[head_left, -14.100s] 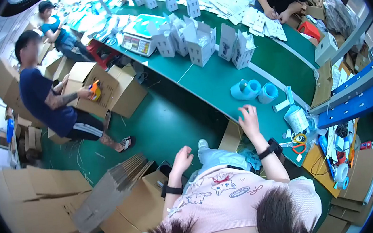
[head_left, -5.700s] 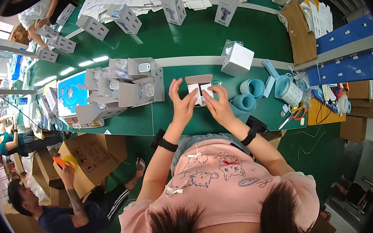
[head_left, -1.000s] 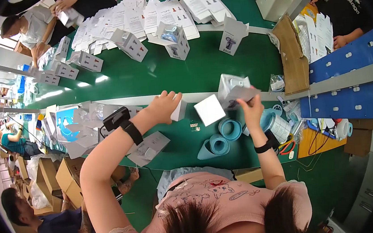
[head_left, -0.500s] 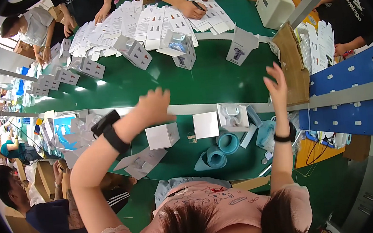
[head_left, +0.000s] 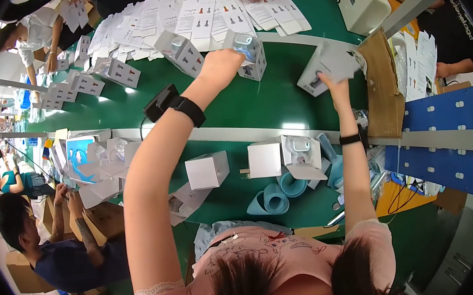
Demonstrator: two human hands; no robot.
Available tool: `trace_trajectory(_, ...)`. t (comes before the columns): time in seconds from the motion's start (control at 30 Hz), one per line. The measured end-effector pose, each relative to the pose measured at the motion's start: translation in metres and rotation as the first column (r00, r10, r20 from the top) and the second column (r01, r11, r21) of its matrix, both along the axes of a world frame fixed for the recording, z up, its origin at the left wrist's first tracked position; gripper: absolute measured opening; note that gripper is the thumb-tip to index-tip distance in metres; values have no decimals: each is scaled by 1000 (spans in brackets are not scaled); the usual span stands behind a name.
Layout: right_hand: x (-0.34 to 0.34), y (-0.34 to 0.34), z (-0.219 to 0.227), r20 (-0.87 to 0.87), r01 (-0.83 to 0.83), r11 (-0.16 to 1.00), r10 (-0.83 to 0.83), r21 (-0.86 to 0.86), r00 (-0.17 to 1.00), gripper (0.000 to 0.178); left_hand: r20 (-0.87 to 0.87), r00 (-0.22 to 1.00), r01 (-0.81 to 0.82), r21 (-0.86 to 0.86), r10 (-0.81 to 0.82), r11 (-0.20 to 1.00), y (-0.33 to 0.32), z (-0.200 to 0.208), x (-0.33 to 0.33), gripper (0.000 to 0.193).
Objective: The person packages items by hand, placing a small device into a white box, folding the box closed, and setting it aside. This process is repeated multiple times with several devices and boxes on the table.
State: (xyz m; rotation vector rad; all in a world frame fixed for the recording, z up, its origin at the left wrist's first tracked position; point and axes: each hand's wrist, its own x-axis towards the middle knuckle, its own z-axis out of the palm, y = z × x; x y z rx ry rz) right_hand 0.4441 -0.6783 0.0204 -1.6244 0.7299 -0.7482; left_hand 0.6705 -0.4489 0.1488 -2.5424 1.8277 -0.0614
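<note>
My left hand (head_left: 222, 69) reaches to an open white box (head_left: 252, 66) at the far middle of the bench. Its fingers are curled together at the box's left edge, partly hidden; a pale blue item (head_left: 246, 43) shows in the box top. Further right, my right hand (head_left: 335, 88) grips another white box (head_left: 320, 74), which is tilted with its flaps out and blurred by motion. The thumb lies on the printed side. Nearer to me stand a closed white box (head_left: 207, 171), a second white box (head_left: 264, 160) and an open box with a pale item (head_left: 302, 151).
Teal curled pieces (head_left: 275, 199) lie at the near edge. Flat printed cartons (head_left: 201, 20) cover the far side, where co-workers' hands are busy. More open boxes (head_left: 118, 72) line the far left. A brown cardboard sheet (head_left: 383, 85) and metal rail (head_left: 445, 132) bound the right.
Both hands have moved forward. The left has come to the box with the blue item, and the right, earlier raised with spread fingers, has taken hold of the far right box and tilted it.
</note>
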Motion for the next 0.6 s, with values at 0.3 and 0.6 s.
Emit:
trace_trajectory(0.3,-125,92,-15,-158,-71,992,87,106,984,48,-48,991,125,62,-122,990,91,41,-45,19)
trace_trajectory(0.6,-147,91,-15,-420,-342,939,325,36,847,41,-254,961,152,169,-106,974,147,31,-95,25)
